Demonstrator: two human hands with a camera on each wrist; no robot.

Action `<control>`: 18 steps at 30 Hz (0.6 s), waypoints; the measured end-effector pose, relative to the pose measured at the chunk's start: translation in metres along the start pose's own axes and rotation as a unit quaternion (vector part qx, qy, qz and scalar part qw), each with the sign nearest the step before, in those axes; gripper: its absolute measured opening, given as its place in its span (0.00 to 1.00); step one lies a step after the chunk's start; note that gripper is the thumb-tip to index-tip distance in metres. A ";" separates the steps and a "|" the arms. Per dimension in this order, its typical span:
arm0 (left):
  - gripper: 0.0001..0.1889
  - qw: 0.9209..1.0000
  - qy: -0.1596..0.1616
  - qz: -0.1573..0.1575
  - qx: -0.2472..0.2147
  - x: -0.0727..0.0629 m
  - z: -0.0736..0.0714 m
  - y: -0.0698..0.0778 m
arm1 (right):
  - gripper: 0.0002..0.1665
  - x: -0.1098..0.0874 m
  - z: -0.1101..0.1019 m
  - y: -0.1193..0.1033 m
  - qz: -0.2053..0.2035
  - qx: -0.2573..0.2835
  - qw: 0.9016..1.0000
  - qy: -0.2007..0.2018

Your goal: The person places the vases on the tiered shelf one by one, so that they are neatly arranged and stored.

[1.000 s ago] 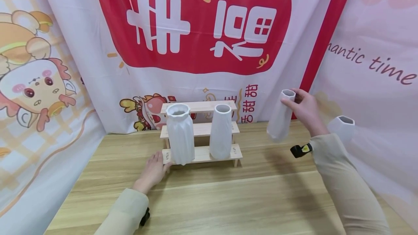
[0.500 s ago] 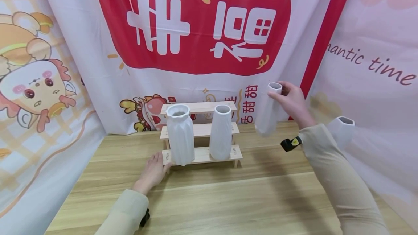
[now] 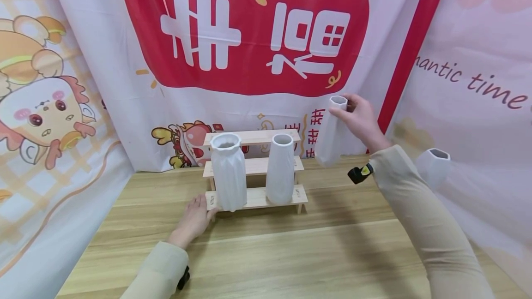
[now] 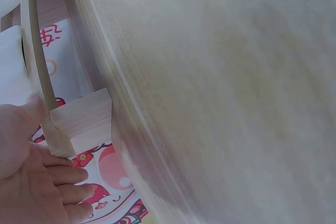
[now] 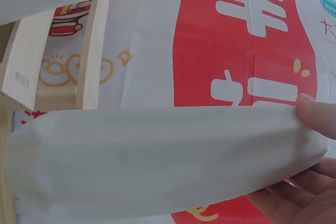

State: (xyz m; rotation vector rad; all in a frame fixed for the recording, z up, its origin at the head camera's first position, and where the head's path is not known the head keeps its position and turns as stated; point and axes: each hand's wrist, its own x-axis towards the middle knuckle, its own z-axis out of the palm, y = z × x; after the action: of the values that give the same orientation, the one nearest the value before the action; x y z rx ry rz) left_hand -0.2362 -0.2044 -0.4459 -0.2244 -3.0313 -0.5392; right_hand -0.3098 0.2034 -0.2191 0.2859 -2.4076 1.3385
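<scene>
The right hand [image 3: 360, 121] grips the neck of a faceted white vase [image 3: 329, 137], held tilted above the table [image 3: 291, 253], right of the three-tier wooden stand [image 3: 256, 166]; the right wrist view shows its long side, the head view alone its open mouth. The left hand [image 3: 192, 217] pinches the bottom shelf's end, its palm visible only from the left wrist. On that shelf stand a ruffled-rim vase [image 3: 229, 174] and a round-mouthed vase [image 3: 280, 172].

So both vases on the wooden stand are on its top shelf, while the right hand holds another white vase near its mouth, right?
Not quite: the head view shows the ruffled vase and the narrower vase on the lowest shelf. The right hand does hold another white vase near its mouth.
</scene>
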 end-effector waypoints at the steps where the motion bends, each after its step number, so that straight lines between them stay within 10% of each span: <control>1: 0.35 1.000 -0.001 -0.001 -0.001 0.000 0.000 0.000 | 0.36 0.001 0.001 -0.002 0.000 0.000 1.000 0.000; 18: 0.36 1.000 0.003 -0.001 0.001 0.001 0.002 -0.001 | 0.34 0.017 0.024 -0.037 -0.025 0.029 0.999 -0.031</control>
State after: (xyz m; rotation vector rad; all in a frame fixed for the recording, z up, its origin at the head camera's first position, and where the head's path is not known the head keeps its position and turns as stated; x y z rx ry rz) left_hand -0.2376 -0.2047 -0.4483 -0.2206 -3.0266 -0.5350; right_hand -0.3176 0.1636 -0.1943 0.4057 -2.3983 1.3978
